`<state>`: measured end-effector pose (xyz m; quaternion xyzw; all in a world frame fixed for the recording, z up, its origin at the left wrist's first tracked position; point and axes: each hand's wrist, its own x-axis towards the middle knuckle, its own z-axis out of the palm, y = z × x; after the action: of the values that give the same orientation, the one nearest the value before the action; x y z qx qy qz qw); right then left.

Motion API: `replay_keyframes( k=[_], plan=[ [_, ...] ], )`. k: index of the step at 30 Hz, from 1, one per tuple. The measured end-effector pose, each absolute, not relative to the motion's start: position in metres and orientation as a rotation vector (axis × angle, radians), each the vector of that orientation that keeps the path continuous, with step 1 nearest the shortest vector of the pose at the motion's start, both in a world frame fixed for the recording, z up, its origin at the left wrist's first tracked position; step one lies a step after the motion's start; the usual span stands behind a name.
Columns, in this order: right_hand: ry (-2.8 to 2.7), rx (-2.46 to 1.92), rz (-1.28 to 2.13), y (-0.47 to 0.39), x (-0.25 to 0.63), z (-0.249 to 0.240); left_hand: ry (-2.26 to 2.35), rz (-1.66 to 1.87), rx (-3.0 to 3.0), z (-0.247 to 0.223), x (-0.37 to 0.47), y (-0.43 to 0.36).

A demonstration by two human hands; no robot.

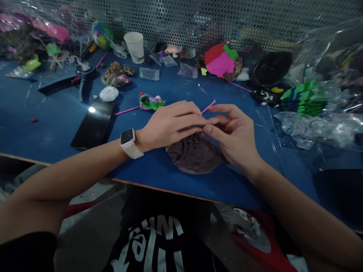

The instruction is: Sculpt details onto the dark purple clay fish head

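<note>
A dark brown clay piece [195,156] with ridges on its upper part lies near the front edge of the blue table. My left hand [172,122], with a white-banded watch at the wrist, reaches over its top, fingers together and pointing right. From the right comes my right hand [236,134], thumb and index finger pinched at the clay's upper edge beside my left fingertips. Whatever sits between those fingertips is too small to make out. Behind the hands a pink stick [208,106] points up to the right.
A black phone [93,124] and a white case [109,93] lie left of my hands. Farther back stand a paper cup [134,47] and colourful clay pieces [219,62]. Crumpled plastic [326,126] is at the right, before a perforated metal screen [181,19].
</note>
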<state>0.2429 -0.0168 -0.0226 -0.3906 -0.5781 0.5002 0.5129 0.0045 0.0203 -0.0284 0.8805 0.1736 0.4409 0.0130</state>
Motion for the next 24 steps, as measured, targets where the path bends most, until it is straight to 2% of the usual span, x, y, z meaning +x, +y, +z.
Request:
replay_keyframes(
  k=[12,19,24],
  plan=[
    [-1.367,-0.961,1.242,-0.0158,0.2446,-0.0223,0.53,1.399,2.761,-0.0244,0.0037,0.0183],
    [-1.326,-0.963,1.302,-0.016,0.2427,-0.0212,0.374,1.557,2.753,-0.0224,0.0058,0.0204],
    [-1.322,-0.962,1.309,-0.0161,0.2433,-0.02,0.497,1.463,2.767,-0.0249,0.004,0.0185]
  ],
)
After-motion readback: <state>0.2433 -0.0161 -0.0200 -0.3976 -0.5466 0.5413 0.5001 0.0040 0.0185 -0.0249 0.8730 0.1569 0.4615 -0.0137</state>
